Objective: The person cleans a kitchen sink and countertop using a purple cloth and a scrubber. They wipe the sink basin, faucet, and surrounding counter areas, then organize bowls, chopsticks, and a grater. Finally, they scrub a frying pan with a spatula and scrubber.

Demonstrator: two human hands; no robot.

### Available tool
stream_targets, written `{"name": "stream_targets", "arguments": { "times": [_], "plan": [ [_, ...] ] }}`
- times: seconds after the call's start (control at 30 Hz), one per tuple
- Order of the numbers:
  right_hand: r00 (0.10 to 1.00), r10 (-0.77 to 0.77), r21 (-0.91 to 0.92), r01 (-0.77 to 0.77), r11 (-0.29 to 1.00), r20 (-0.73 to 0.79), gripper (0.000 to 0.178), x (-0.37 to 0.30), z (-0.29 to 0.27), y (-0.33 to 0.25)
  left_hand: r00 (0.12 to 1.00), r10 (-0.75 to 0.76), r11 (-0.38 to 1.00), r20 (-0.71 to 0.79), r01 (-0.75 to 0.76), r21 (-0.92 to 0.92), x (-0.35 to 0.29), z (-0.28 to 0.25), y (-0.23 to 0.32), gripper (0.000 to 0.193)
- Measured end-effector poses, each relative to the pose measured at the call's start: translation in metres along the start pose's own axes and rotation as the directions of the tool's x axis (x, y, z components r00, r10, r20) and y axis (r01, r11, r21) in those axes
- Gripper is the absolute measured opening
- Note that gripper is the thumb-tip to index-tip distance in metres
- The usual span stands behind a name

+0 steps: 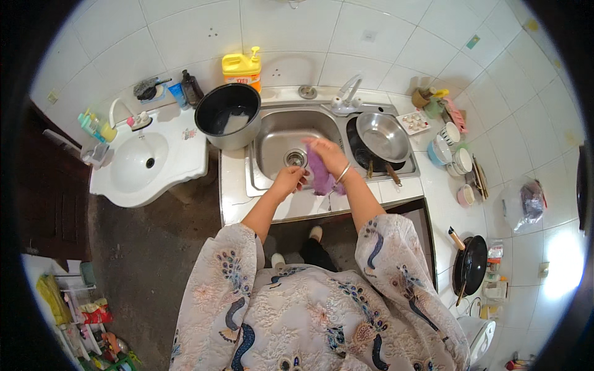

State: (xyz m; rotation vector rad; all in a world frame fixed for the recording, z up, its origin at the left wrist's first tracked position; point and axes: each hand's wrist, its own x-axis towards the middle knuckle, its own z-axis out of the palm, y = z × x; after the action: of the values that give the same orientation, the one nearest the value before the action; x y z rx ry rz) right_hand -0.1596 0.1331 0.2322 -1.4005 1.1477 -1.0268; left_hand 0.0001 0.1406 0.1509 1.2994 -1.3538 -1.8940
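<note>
The right hand (328,156) is closed around a purple cloth (319,175) — the cloth hangs from the fingers over the front edge of the steel sink (266,137). The left hand (289,181) is just beside it, with its fingers bent toward the thumb; whether they pinch something, I cannot tell. A large pot (238,140) stands to the left of the sink, on the counter (235,178). To the right, a steel bowl (380,133) rests upon a dark pan (357,145).
</note>
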Motion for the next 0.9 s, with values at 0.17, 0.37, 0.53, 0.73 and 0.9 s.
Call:
{"name": "stream_targets", "arguments": {
  "times": [0.17,0.37,0.53,0.73,0.9],
  "plan": [
    [0.915,0.019,-0.271,0.099,0.958,0.403,0.022,-0.038,0.007,-0.044,0.989,-0.032,0.743,0.142,0.118,-0.658,0.0,0.009,0.015,0.028],
    [0.972,0.207,-0.043,-0.203,0.978,0.111,0.038,-0.079,-0.023,0.02,0.956,0.291,0.205,-0.041,-0.104,-0.973,0.03,0.019,0.033,0.038],
    [0.83,0.504,0.836,-0.44,0.327,0.24,0.066,-0.065,-0.021,0.044,0.943,0.334,0.081,0.01,-0.018,-0.997,0.017,0.055,0.028,0.041],
    [0.801,0.582,0.644,-0.372,0.668,-0.14,0.048,-0.038,-0.002,0.105,0.989,0.133,0.223,0.068,0.037,-0.974,0.027,0.094,-0.01,0.038],
    [0.906,0.339,-0.108,-0.375,0.921,-0.254,0.053,-0.027,-0.009,0.129,0.948,0.101,0.658,-0.303,-0.292,-0.694,0.021,0.076,-0.042,0.035]
  ]
}}
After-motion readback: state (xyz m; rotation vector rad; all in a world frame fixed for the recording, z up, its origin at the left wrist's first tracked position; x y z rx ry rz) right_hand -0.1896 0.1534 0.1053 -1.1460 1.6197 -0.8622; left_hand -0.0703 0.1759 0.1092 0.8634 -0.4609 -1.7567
